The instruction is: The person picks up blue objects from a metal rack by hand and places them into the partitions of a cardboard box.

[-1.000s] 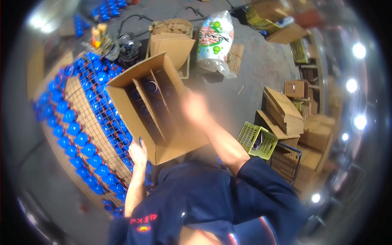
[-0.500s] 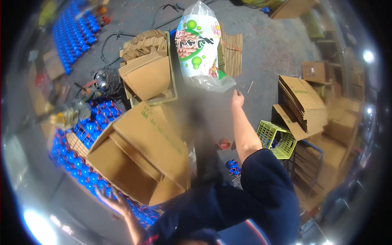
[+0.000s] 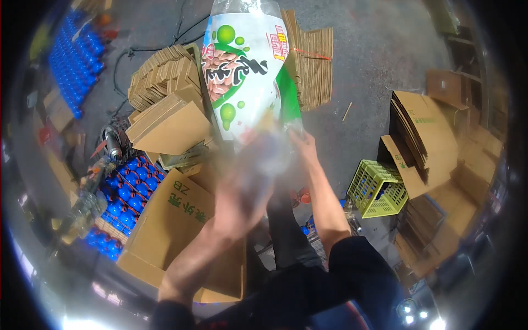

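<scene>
A large printed plastic bag (image 3: 247,82), white with green dots and clear ends, lies ahead of me over a crate of folded cardboard. At the right corner of its near end is my right hand (image 3: 304,147), fingers closed on the plastic. My left hand (image 3: 245,190) is in front of the same end, so smeared by motion and blur that its fingers cannot be read. A hazy patch hides what lies between the two hands. Below my left forearm stands an open cardboard box (image 3: 159,231).
Folded cardboard (image 3: 170,121) fills a crate at left; a tied cardboard stack (image 3: 317,69) is behind the bag. Blue round parts (image 3: 129,190) sit in a wire basket, more (image 3: 74,60) far left. At right are a yellow-green crate (image 3: 378,190) and flattened boxes (image 3: 421,137).
My left hand has come from beside the blue parts at lower left to the bag's near end. My right hand has moved slightly left and down, and now meets the bag.
</scene>
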Available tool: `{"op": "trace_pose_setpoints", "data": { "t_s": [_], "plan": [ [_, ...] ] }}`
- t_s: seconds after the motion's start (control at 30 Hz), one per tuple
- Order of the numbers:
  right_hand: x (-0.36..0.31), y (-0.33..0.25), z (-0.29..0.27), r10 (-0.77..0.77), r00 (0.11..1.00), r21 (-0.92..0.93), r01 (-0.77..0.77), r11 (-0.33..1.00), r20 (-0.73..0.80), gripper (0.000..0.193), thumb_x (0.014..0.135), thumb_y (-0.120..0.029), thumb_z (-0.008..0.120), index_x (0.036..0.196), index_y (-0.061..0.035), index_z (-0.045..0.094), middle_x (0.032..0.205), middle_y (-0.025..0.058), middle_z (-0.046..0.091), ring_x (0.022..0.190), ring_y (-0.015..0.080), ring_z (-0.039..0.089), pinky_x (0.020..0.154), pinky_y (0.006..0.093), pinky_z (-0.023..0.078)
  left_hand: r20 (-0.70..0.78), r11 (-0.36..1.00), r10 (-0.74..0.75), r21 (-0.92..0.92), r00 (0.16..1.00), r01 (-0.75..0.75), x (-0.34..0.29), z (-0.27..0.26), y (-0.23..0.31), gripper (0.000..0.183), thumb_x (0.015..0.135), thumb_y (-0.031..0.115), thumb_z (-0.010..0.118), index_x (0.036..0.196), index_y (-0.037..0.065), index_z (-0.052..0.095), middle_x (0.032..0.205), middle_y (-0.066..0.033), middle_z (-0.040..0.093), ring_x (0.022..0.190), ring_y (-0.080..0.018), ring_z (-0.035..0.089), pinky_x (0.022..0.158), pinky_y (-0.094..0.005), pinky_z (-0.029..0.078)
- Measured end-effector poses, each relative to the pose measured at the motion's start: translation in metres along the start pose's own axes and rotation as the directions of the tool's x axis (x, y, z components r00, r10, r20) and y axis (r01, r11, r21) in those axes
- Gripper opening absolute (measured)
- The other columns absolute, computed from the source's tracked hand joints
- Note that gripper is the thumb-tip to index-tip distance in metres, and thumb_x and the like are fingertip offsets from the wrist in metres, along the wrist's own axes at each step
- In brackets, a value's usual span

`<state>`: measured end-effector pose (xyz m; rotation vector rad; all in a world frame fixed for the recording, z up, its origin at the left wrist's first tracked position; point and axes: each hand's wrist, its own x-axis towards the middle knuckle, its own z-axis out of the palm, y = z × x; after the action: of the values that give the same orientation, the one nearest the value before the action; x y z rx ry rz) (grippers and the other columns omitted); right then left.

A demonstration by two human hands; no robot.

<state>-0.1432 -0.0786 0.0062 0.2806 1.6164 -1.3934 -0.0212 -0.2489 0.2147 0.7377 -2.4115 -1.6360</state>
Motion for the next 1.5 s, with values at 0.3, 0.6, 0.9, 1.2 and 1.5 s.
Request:
{"op": "trace_pose_setpoints", "data": {
  "t_s": [0.3,0.6,0.9,1.2,1.5],
  "plan": [
    [-0.125,-0.123,0.090,-0.366,0.535,-0.421,0.838,0.348,0.762,0.035,0.078,-0.025,0.074,0.105,-0.0053,0.066,0.089,0.0137,0.066,0.077,0.0341,0.064,0.068,0.0427,0.052,-0.061,0.870,-0.434,-0.288,0.899,0.400,0.034,-0.034,-0.034,0.014,0.089,0.012,0.067,0.094,-0.001,0.067,0.075,-0.0017,0.065,0.066,-0.0105,0.057,0.064,-0.0273,0.047],
    [-0.107,-0.175,0.132,-0.375,0.363,-0.494,0.794,-0.355,0.853,0.026,0.089,-0.034,0.059,0.088,-0.0083,0.066,0.076,0.0068,0.064,0.072,0.0266,0.061,0.069,0.0421,0.044,-0.262,0.439,-0.692,-0.892,0.673,0.104,-0.032,-0.081,-0.066,0.033,0.101,0.025,0.049,0.120,0.000,0.059,0.107,-0.0079,0.066,0.098,-0.0198,0.063,0.087,-0.0312,0.049],
    [0.047,-0.145,0.078,-0.089,0.985,-0.986,-0.141,0.093,-0.149,0.065,0.091,-0.049,0.055,0.142,-0.0107,0.039,0.131,0.0201,0.056,0.115,0.0362,0.059,0.093,0.0478,0.050,-0.380,0.478,-0.643,-0.878,0.665,-0.040,-0.044,-0.084,-0.071,0.031,0.099,0.022,0.052,0.123,0.003,0.057,0.114,-0.0069,0.064,0.103,-0.0181,0.060,0.089,-0.0312,0.048],
    [0.000,-0.141,0.142,0.122,0.792,-0.796,0.605,-0.030,0.598,0.030,0.089,-0.017,0.055,0.116,-0.0106,0.066,0.101,0.0172,0.069,0.096,0.0340,0.066,0.085,0.0458,0.052,-0.306,0.320,-0.669,-0.941,0.678,-0.109,-0.013,-0.078,-0.040,0.040,0.102,0.025,0.046,0.135,0.004,0.048,0.130,-0.0078,0.056,0.117,-0.0201,0.055,0.101,-0.0371,0.043],
    [0.133,-0.037,0.167,-0.234,0.556,-0.536,0.476,-0.697,0.797,0.051,0.082,-0.015,0.062,0.131,-0.0094,0.053,0.136,0.0075,0.046,0.129,0.0236,0.040,0.099,0.0543,0.039,-0.441,0.387,-0.695,-0.895,0.568,-0.222,-0.033,-0.101,-0.016,0.018,0.098,0.016,0.054,0.109,0.006,0.064,0.093,0.0027,0.062,0.081,-0.0075,0.055,0.069,-0.0226,0.043]
  ]
}}
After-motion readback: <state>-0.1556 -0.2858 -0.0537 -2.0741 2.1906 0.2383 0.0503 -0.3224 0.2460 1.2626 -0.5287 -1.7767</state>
